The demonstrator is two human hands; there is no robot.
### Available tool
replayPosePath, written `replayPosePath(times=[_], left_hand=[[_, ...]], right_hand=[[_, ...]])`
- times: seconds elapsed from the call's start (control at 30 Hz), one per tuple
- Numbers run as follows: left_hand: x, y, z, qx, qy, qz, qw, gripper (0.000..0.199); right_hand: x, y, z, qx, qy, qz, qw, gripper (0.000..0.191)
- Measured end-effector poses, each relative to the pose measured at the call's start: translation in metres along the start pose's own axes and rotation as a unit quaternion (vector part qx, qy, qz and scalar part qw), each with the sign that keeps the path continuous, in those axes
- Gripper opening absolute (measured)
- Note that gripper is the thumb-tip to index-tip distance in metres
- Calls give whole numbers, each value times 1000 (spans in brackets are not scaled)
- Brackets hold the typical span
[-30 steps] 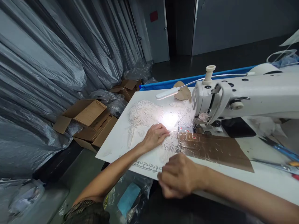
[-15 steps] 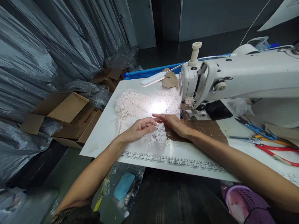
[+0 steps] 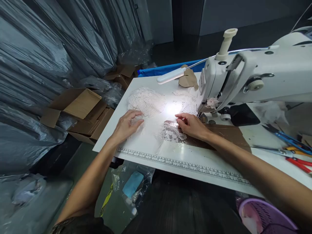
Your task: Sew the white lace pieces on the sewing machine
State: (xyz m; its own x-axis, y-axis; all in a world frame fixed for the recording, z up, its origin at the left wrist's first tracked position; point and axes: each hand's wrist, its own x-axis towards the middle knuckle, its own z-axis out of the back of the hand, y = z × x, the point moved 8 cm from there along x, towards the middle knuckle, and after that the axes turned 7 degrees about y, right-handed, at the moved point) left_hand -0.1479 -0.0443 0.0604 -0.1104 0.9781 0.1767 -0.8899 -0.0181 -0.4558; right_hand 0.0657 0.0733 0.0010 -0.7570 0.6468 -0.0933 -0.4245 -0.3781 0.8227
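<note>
My left hand (image 3: pixel 126 126) hovers over the white tabletop beside a heap of white lace (image 3: pixel 146 100), thumb and fingers apart with nothing between them. Under the lamp's glare, my right hand (image 3: pixel 192 126) has its thumb and fingers closed on the edge of a small white lace piece (image 3: pixel 172 135). That piece lies partly over brown tape on the table. Just beyond my right hand stands the white sewing machine (image 3: pixel 212 84), its needle area close to my knuckles. More lace lies behind the bright spot.
A small lamp (image 3: pixel 171 75) on a bendy neck reaches over the work. Blue-handled scissors (image 3: pixel 292 139) and red-handled scissors (image 3: pixel 298 165) lie at the right. A printed ruler (image 3: pixel 180 165) runs along the front edge. Cardboard boxes (image 3: pixel 80 107) stand left, and a purple basket (image 3: pixel 268 211) below.
My left hand has let go of the small lace piece and moved left, its fingers opening. The lace now lies lower on the table by my right hand. The view has shifted slightly.
</note>
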Motion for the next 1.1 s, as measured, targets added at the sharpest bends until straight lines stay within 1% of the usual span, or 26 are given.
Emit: replayPosePath(times=[0.07, 0.13, 0.2, 0.27, 0.33, 0.4, 0.47, 0.5, 0.57, 0.67, 0.7, 0.77, 0.83, 0.87, 0.93, 1.0, 1.07, 1.1], left_hand=[[-6, 23, 18, 29, -53, 37, 997, 30], [-13, 52, 29, 36, -93, 110, 989, 30], [-23, 82, 30, -10, -111, 201, 973, 31], [-29, 99, 27, -20, -121, 229, 966, 31], [-32, 107, 22, -30, -126, 239, 962, 28], [-34, 109, 18, -50, -125, 238, 962, 26], [-35, 108, 16, -88, -114, 231, 962, 23], [-36, 107, 16, -113, -106, 227, 961, 22], [-39, 107, 18, -176, -91, 219, 955, 23], [-47, 106, 24, -282, -82, 213, 932, 28], [-50, 105, 27, -314, -82, 210, 922, 28], [-53, 98, 32, -369, -82, 201, 904, 28], [-52, 85, 36, -407, -77, 188, 891, 28], [-50, 76, 36, -425, -71, 181, 884, 28], [-45, 52, 32, -477, -49, 162, 863, 28], [-38, 21, 19, -562, -4, 133, 817, 27], [-31, -14, 2, -618, 63, 106, 776, 25], [-28, -31, -8, -629, 100, 96, 765, 24]], right_hand=[[-1, 3, -1, -37, -2, 17, 999, 32], [-3, 7, -2, -78, -12, 42, 996, 28], [-7, 12, -8, -109, -16, 71, 991, 27], [-11, 17, -17, -139, -23, 105, 984, 30], [-18, 28, -32, -170, -11, 186, 968, 32], [-28, 38, -50, -210, 10, 262, 942, 34], [-36, 43, -66, -257, 29, 298, 919, 34], [-38, 44, -71, -278, 33, 301, 912, 33], [-38, 45, -74, -311, 23, 283, 907, 32], [-32, 46, -73, -341, -3, 250, 906, 33], [-29, 47, -74, -348, -6, 242, 905, 34], [-19, 49, -77, -354, 7, 231, 906, 34], [-8, 52, -77, -342, 22, 217, 914, 34], [-4, 55, -73, -322, 23, 211, 923, 36], [0, 60, -60, -245, 13, 206, 947, 40], [-4, 63, -45, -123, 21, 202, 971, 46], [-14, 64, -37, 3, 70, 196, 978, 52], [-21, 63, -36, 55, 101, 193, 975, 54]])
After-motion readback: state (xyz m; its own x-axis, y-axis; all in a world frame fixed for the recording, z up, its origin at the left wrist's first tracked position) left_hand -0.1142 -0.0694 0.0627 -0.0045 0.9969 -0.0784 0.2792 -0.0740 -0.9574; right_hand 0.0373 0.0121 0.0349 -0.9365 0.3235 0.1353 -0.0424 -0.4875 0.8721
